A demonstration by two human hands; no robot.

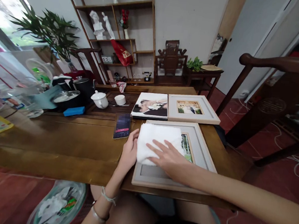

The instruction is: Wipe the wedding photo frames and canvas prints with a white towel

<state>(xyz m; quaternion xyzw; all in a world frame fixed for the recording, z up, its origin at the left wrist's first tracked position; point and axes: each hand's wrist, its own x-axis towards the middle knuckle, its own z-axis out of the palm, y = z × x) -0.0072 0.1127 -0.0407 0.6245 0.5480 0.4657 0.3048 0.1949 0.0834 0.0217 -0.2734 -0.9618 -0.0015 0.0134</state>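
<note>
A light wood picture frame (201, 151) with a wide pale mat lies flat at the table's near edge. Spread over its left part is a folded white cloth (153, 135), which hides much of the picture inside. My right hand (166, 156) rests flat on that cloth, fingers apart. At the frame's left side, my left hand (130, 148) grips the edge with its fingers partly curled and partly hidden. A phone (122, 126) with a lit screen lies just beyond my left hand.
Behind are a second framed photo (192, 109) and a photo album (150, 105). Leftward stand a white lidded teacup (99, 100), a small white cup (120, 99), a blue block (74, 111) and a black pot (67, 98). Below is a waste bin (60, 202); a wooden chair (263, 99) stands right.
</note>
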